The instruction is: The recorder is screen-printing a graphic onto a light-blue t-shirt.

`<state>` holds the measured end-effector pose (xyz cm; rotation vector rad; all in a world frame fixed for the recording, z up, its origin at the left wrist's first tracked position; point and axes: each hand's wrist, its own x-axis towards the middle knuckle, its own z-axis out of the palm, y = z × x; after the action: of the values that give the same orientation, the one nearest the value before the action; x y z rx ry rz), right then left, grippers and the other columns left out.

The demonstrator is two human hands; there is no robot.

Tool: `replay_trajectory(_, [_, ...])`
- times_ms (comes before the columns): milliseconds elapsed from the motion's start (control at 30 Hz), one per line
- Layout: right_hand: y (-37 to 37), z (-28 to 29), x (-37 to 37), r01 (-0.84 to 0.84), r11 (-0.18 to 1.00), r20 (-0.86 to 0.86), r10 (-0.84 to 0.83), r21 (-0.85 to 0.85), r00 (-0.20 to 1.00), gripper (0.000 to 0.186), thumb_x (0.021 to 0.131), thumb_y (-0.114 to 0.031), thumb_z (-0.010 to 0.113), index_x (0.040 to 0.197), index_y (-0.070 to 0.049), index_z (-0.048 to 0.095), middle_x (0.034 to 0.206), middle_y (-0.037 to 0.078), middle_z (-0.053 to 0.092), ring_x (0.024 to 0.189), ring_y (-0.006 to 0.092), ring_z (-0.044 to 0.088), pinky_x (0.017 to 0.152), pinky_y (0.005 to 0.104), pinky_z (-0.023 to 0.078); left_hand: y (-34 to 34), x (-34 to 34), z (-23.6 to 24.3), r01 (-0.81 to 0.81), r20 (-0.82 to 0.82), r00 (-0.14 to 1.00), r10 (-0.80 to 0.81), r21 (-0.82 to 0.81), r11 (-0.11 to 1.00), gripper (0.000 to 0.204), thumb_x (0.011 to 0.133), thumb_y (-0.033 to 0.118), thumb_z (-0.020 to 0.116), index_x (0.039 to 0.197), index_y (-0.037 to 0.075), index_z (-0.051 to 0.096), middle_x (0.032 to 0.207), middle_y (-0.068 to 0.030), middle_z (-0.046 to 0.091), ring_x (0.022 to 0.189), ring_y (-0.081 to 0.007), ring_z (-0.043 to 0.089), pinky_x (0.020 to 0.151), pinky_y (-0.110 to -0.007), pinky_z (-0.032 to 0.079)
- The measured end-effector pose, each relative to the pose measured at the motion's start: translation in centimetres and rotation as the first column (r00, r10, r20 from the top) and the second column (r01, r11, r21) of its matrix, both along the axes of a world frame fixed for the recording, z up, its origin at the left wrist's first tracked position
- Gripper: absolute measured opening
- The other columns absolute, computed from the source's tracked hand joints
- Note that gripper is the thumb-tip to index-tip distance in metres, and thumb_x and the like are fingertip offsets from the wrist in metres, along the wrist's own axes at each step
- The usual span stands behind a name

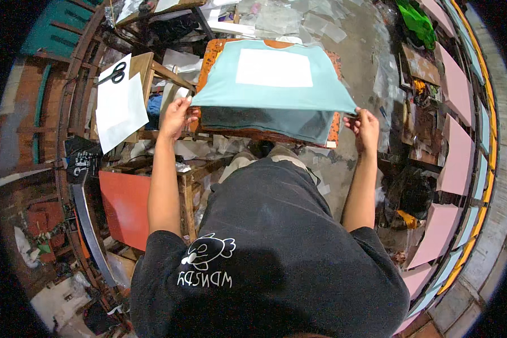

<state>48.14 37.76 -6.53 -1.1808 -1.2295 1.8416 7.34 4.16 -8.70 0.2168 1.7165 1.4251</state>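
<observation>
A light blue-green piece of cloth is stretched over a padded board with an orange-and-black speckled cover. On the cloth lies a white rectangular sheet. My left hand pinches the cloth's near left corner, and my right hand pinches the near right corner. Between them the near edge is pulled taut and raised off the board. Under that edge shows a dark, greyish surface; whether it is cloth or the board's top I cannot tell.
To the left, black-handled scissors rest on white paper sheets over a wooden stand. Below stands a red-orange panel. Along the right hang pink pieces beside a yellow rail. A green plastic bag is at the far right. Scraps litter the floor.
</observation>
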Motion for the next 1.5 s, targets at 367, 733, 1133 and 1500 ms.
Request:
replay_trajectory(367, [-1.8,0.1,-0.5,0.043,0.995,-0.067,-0.038,0.085,0.997,0.023,0.097,-0.018,0.057,0.078,-0.004,0.059,0.079,0.002,0.061,0.071,0.0140,0.063,0.070,0.0333,0.057,0.4,-1.9,0.5,-0.130,0.109,0.989,0.097,0.344,0.930,0.027,0.101,0.028,0.053,0.112,0.004,0.057,0.104,-0.0088,0.064,0.091,-0.0199,0.063,0.082,-0.037,0.053])
replay_trajectory(733, [-3.0,1.5,0.8,0.049,0.959,-0.021,-0.045,0.278,0.999,0.026,0.097,-0.015,0.059,0.073,-0.004,0.056,0.071,-0.001,0.057,0.065,0.0090,0.058,0.063,0.0287,0.054,-0.2,-0.3,2.9,-0.137,0.084,0.990,0.114,0.372,0.918,0.025,0.100,0.028,0.054,0.108,0.005,0.056,0.105,-0.0098,0.065,0.094,-0.0221,0.066,0.079,-0.038,0.056])
replay_trajectory(1133, [-3.8,-12.6,4.0,-0.300,0.954,0.455,0.269,-0.003,0.849,0.028,0.094,-0.022,0.063,0.073,-0.003,0.059,0.066,0.006,0.064,0.050,0.0086,0.052,0.048,0.0254,0.045,-4.7,0.6,-13.0,0.094,-0.226,0.960,-0.166,-0.300,0.949,0.030,0.099,0.035,0.056,0.091,0.006,0.055,0.075,-0.0011,0.061,0.058,-0.0081,0.053,0.053,-0.025,0.044])
replay_trajectory(1500, [-6.1,-8.2,2.0,-0.592,0.793,0.975,-0.006,0.140,0.223,0.029,0.086,-0.033,0.063,0.095,-0.006,0.069,0.089,0.016,0.070,0.086,0.0372,0.066,0.073,0.0451,0.052,-2.2,6.0,-11.1,-0.260,-0.942,0.191,-0.277,-0.320,0.911,0.028,0.088,0.027,0.065,0.106,0.007,0.055,0.115,-0.0139,0.055,0.102,-0.0263,0.054,0.087,-0.046,0.044])
